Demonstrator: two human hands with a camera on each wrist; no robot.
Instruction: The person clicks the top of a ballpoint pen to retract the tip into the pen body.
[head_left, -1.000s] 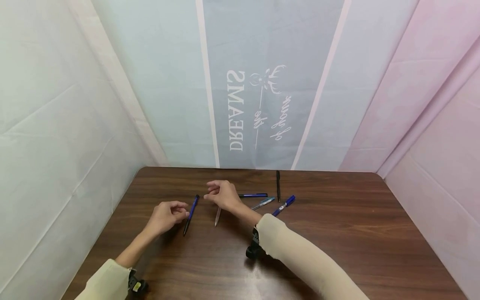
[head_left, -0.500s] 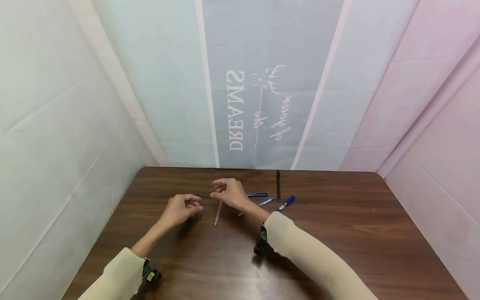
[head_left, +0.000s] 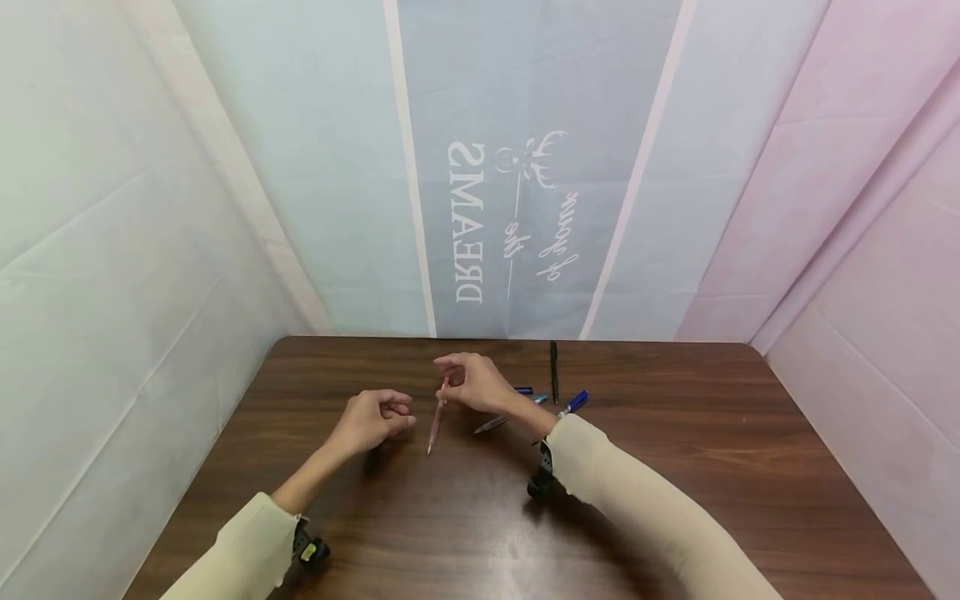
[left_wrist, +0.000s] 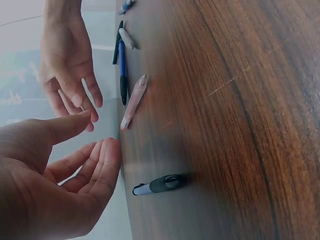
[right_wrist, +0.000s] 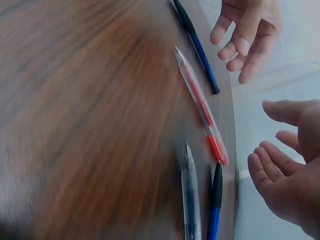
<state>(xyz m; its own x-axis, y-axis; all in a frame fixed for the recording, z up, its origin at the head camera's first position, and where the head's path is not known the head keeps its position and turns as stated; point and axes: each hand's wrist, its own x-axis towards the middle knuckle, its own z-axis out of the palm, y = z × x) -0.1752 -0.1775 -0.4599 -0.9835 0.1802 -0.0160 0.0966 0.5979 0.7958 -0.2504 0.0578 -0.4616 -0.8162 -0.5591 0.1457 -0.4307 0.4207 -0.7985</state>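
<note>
My left hand (head_left: 375, 419) hovers over a blue pen with a black grip (left_wrist: 162, 185), which it mostly hides in the head view. Nothing is between its loosely bent fingers. To its right, a clear pen with a red refill (head_left: 435, 425) lies on the table, tip toward me. Above that pen's far end is my right hand (head_left: 476, 383), thumb and fingers apart and holding nothing, as the right wrist view shows. Under the right hand and wrist lie another blue pen (right_wrist: 215, 212) and a clear pen with a dark refill (right_wrist: 190, 200), partly covered in the head view.
A black pen (head_left: 554, 372) lies at the back of the brown wood table (head_left: 675, 467), and a blue-capped pen (head_left: 576, 402) beside the right wrist. Printed fabric (head_left: 510, 83) hangs behind the far edge, with pale cloth walls at both sides.
My left hand has moved right and a little farther away, over its blue pen. My right hand has shifted right, so more of the red-refill pen shows. The pens stay on the table.
</note>
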